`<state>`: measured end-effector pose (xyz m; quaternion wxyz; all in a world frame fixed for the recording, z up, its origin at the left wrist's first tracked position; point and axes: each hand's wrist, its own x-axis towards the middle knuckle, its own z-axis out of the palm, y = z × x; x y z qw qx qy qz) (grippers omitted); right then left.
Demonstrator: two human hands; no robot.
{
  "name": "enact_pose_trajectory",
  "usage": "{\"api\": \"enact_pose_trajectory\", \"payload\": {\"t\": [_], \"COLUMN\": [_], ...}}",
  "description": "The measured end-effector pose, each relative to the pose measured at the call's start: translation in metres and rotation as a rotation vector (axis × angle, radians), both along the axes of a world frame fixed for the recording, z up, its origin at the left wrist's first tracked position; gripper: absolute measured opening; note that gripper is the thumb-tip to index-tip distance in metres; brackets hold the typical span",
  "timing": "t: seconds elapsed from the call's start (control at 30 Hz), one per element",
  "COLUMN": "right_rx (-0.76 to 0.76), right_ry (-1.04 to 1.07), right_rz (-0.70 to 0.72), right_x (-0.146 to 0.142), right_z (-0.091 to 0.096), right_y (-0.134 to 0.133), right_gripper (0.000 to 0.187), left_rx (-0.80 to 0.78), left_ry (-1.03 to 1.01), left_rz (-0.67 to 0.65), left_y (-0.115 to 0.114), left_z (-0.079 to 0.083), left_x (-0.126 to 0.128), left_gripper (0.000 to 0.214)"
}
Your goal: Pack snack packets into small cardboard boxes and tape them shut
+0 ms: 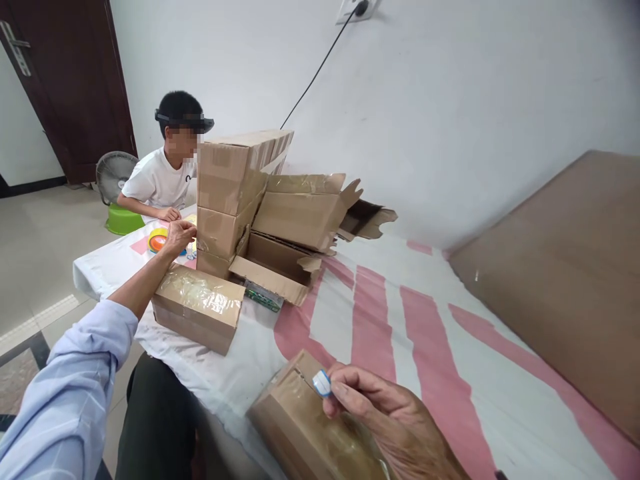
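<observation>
My right hand (390, 417) is at the bottom of the view, fingers pinched on a small white and blue object (321, 383), just above a taped cardboard box (300, 427) at the table's near edge. My left hand (179, 236) reaches far out to the left, fingers curled, beside a roll of tape (158, 240) and the foot of a stack of cardboard boxes (227, 200). I cannot see what its fingers hold. A sealed box (197, 307) lies under my left forearm.
Opened, torn boxes (300, 220) lie behind the stack on a white and pink striped cloth (380, 313). A person in a white shirt (157, 180) sits at the far left. A brown board (560, 267) leans at right. A fan (113, 173) and green basin (123, 220) are on the floor.
</observation>
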<state>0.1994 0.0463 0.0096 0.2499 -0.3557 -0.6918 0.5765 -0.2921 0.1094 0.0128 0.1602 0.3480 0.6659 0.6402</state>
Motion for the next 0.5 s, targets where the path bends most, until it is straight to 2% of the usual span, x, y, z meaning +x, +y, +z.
{"api": "enact_pose_trajectory", "payload": {"t": [0.37, 0.5], "right_rx": [0.025, 0.043], "right_ry": [0.055, 0.090], "right_rz": [-0.014, -0.002], "right_x": [-0.007, -0.006], "right_z": [0.011, 0.017], "right_y": [-0.004, -0.005], "right_gripper": [0.055, 0.052], "left_rx": [-0.087, -0.102], "left_ry": [-0.046, -0.049], "left_rz": [-0.157, -0.110], "left_y": [-0.015, -0.028], "left_z": [0.015, 0.023], "left_x": [0.013, 0.019], "left_gripper": [0.013, 0.017]}}
